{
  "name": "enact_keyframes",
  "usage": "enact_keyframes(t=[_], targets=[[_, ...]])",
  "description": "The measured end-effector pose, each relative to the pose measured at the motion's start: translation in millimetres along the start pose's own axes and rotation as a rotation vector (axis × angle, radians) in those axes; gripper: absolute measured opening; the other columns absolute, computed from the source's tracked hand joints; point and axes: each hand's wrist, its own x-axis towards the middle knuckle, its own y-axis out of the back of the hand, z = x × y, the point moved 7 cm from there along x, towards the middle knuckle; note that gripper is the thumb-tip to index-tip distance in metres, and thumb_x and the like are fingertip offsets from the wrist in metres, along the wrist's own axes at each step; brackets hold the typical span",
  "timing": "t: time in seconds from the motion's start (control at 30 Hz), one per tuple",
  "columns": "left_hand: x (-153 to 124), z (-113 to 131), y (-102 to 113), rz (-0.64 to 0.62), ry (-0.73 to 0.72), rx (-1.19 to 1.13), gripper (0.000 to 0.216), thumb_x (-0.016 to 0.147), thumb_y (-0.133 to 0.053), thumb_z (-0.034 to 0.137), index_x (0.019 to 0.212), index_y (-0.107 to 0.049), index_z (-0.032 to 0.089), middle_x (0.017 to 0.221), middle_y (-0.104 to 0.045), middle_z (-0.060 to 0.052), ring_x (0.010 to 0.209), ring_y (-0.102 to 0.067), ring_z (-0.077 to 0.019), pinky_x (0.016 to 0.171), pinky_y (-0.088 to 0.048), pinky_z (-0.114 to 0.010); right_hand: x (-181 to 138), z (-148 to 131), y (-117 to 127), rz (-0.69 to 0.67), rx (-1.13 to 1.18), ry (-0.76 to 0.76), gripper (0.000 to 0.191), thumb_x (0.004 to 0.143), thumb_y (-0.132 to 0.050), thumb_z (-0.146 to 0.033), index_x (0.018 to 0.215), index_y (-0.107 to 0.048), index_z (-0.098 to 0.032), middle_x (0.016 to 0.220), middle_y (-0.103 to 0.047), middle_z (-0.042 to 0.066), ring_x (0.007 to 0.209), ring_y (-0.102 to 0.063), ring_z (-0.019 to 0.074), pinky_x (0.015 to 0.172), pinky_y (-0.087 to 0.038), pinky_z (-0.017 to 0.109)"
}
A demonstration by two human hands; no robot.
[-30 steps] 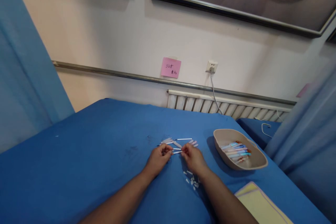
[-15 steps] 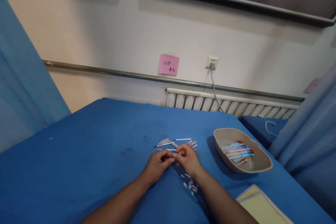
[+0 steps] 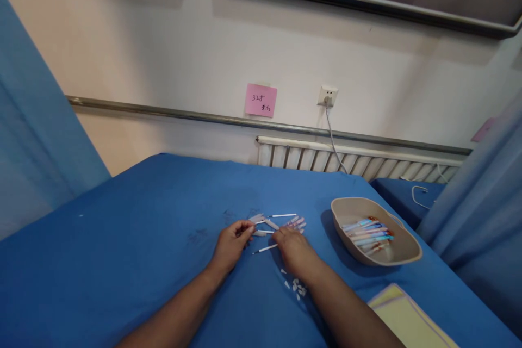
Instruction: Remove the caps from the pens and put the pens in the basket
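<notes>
On the blue cloth (image 3: pixel 163 217) lies a small pile of loose pen parts (image 3: pixel 281 220): thin white refills and pale barrels. My left hand (image 3: pixel 229 243) rests at the pile's left edge with its fingers curled; what they hold is hidden. My right hand (image 3: pixel 294 250) sits just right of it and pinches one end of a thin white refill (image 3: pixel 264 249), which points left between the two hands. Several tiny white caps (image 3: pixel 297 285) lie scattered beside my right wrist.
A beige oval tray (image 3: pixel 350 206) at the right holds several assembled coloured pens (image 3: pixel 369 230). A yellow pad (image 3: pixel 408 315) lies at the near right corner. Blue curtains (image 3: pixel 36 147) hang on both sides. Behind the table are a radiator (image 3: pixel 350 160) and a wall socket with cable (image 3: pixel 328 97).
My hands, which met over one piece, have drawn apart. The left went back to the pile and the right now holds a refill low over the cloth.
</notes>
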Motion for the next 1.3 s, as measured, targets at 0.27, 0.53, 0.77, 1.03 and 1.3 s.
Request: enact_keyframes(t=[0.27,0.53,0.77,1.03,1.3], targets=[[2.4,-4.0,-0.3,-0.019,0.030,-0.031,0.029,0.065,-0.062,0.039,0.081,-0.065,0.015,0.058,-0.059,0.002,0.053,-0.051,-0.0122,0.050,-0.038,-0.021,0.8,-3.9,-0.8,-0.048,-0.093,0.020,0.029,0.078,-0.040,-0.003,0.098,-0.058,-0.014,0.100,-0.060,0.010,0.093,-0.054,0.0204,0.081,-0.038,0.027],[2.7,-5.2,0.5,-0.004,0.067,-0.061,0.032,0.064,-0.063,0.038,0.084,-0.062,0.014,0.059,-0.056,0.003,0.052,-0.050,-0.0108,0.050,-0.038,-0.020,-1.2,1.3,-0.5,-0.053,-0.065,-0.032,0.026,0.083,-0.039,-0.008,0.097,-0.059,-0.015,0.097,-0.061,0.011,0.087,-0.057,0.0202,0.075,-0.039,0.027],[1.8,-5.4,-1.9,-0.021,0.052,-0.044,0.030,0.065,-0.060,0.040,0.081,-0.060,0.015,0.060,-0.056,0.002,0.052,-0.049,-0.0107,0.050,-0.038,-0.020,-1.4,9.1,5.3,-0.028,-0.097,-0.114,0.026,0.089,-0.037,-0.015,0.103,-0.058,-0.018,0.099,-0.058,0.009,0.087,-0.055,0.0185,0.074,-0.037,0.027],[0.6,-3.6,-2.4,-0.027,0.042,-0.018,0.029,0.065,-0.060,0.041,0.080,-0.061,0.015,0.057,-0.055,0.003,0.051,-0.050,-0.0112,0.049,-0.038,-0.020,-4.4,10.1,14.9,0.033,-0.130,-0.124,0.024,0.090,-0.038,-0.017,0.102,-0.058,-0.023,0.095,-0.056,0.006,0.086,-0.053,0.0177,0.072,-0.036,0.026],[0.8,-4.8,-4.3,-0.051,0.019,0.009,0.026,0.069,-0.059,0.036,0.081,-0.062,0.014,0.056,-0.055,0.003,0.051,-0.049,-0.0107,0.050,-0.038,-0.020,-4.6,10.1,13.6,0.017,-0.124,-0.118,0.026,0.091,-0.036,-0.019,0.105,-0.058,-0.023,0.096,-0.056,0.006,0.088,-0.053,0.0180,0.072,-0.035,0.026]])
